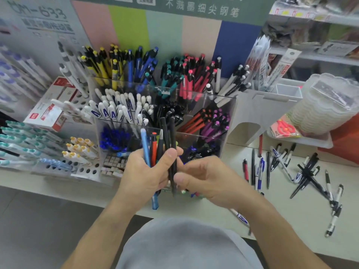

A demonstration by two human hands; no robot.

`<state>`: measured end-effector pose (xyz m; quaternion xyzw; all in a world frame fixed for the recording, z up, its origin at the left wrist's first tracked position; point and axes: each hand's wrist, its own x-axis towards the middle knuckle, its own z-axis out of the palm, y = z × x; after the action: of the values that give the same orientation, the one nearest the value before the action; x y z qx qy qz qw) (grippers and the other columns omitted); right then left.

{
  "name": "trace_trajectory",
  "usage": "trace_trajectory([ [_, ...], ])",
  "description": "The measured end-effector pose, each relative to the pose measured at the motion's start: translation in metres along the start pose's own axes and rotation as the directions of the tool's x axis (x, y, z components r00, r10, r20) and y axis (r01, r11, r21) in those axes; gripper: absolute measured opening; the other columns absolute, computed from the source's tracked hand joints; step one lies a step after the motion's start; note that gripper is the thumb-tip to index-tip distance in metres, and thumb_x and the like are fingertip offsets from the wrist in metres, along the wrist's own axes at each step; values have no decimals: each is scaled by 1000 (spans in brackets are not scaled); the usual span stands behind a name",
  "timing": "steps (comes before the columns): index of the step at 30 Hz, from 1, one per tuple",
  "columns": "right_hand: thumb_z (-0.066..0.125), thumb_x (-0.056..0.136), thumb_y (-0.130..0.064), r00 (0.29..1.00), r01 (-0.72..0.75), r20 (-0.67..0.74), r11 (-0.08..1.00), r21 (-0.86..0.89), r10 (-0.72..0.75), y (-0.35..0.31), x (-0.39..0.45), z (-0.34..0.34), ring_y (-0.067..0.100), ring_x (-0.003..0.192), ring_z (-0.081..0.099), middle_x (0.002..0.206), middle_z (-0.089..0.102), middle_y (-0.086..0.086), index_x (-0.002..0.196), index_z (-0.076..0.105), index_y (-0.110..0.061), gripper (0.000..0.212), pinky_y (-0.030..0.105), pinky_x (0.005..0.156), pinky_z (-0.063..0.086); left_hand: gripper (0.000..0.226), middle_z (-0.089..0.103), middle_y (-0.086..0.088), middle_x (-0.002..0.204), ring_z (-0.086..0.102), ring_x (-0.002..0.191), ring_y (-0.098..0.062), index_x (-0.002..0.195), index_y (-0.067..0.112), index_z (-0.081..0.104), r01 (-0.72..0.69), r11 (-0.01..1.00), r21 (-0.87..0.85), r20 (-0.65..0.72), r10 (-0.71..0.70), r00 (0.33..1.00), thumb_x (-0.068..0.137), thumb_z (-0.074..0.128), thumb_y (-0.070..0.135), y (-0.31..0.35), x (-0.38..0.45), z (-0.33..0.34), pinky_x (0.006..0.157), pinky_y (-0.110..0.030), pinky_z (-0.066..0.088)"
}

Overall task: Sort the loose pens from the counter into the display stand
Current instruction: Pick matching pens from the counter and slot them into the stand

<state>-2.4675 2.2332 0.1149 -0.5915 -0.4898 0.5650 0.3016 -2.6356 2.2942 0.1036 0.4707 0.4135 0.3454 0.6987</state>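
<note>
My left hand grips a bundle of pens upright: a light blue one, an orange one and several black ones. My right hand pinches the lower part of a black pen at the right side of that bundle. Both hands are in front of the clear acrylic display stand, whose compartments hold yellow, blue, teal, red, white, black, orange and purple pens. Several loose pens lie scattered on the counter to the right. One more white and blue pen lies under my right forearm.
A tiered rack of white and teal pens stands at the left, with a red and white box behind it. At the right are a stack of clear plastic tubs, red scissors and a white holder. The counter edge runs near my body.
</note>
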Motion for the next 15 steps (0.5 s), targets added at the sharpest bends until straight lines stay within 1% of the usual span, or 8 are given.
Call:
trace_trajectory([
  [2, 67, 90, -43, 988, 68, -138, 996, -54, -75, -10, 6, -15, 13, 80, 71, 89, 72, -17, 118, 66, -27, 33, 31, 72, 57, 16, 44, -14, 54, 24, 38, -12, 75, 23, 75, 67, 997, 25, 125, -70, 990, 84, 65, 30, 2, 3, -2, 40, -23, 18],
  [4, 66, 88, -47, 968, 157, -191, 986, -49, -163, -23, 11, -25, 18, 72, 69, 89, 66, -15, 126, 58, -35, 41, 39, 67, 56, 17, 61, -16, 65, 28, 39, -11, 74, 24, 72, 135, 988, 69, 248, -149, 957, 86, 63, 30, 4, 5, -4, 41, -24, 18],
  [7, 67, 97, -27, 968, 220, -103, 972, -82, -228, -29, 20, -33, 25, 55, 63, 85, 67, 5, 113, 63, -26, 17, 27, 53, 48, 17, 69, -18, 79, 32, 41, -10, 84, 14, 68, 211, 973, 89, 374, -230, 899, 90, 61, 28, 3, 8, -3, 41, -23, 24],
  [8, 67, 97, -23, 976, 193, -83, 978, -81, -200, -27, 23, -39, 30, 52, 59, 76, 67, 9, 108, 63, -24, 12, 26, 51, 45, 18, 70, -19, 83, 32, 43, -10, 85, 14, 69, 234, 967, 98, 404, -254, 879, 92, 60, 28, 4, 8, -3, 42, -24, 26],
  [10, 71, 95, -23, 995, 98, 0, 992, -78, -99, -23, 25, -52, 31, 52, 56, 64, 67, 9, 102, 63, -20, 11, 31, 52, 46, 23, 70, -18, 84, 31, 45, -11, 91, 11, 70, 250, 958, 143, 449, -287, 846, 98, 56, 28, 4, 9, -5, 44, -24, 27],
  [12, 74, 92, -22, 996, 46, 81, 992, -119, -36, -21, 22, -64, 34, 56, 62, 70, 71, 13, 100, 65, -16, 13, 37, 57, 51, 30, 67, -10, 70, 30, 44, -10, 103, -2, 64, 262, 949, 175, 459, -314, 831, 102, 50, 25, 4, 8, -6, 44, -23, 29],
  [13, 74, 91, -19, 996, 56, 71, 992, -117, -48, -23, 19, -70, 31, 58, 65, 71, 72, 14, 99, 65, -13, 13, 37, 59, 53, 31, 60, -7, 63, 29, 44, -11, 107, -4, 61, 276, 946, 172, 427, -324, 844, 101, 49, 24, 4, 8, -6, 43, -22, 29],
  [15, 75, 87, -13, 985, 150, -79, 988, -33, -152, -32, 13, -84, 26, 58, 67, 70, 71, 14, 95, 67, -9, 12, 34, 59, 58, 32, 49, -2, 55, 26, 43, -11, 111, -3, 61, 269, 954, 135, 281, -297, 912, 100, 49, 24, 3, 10, -11, 41, -22, 27],
])
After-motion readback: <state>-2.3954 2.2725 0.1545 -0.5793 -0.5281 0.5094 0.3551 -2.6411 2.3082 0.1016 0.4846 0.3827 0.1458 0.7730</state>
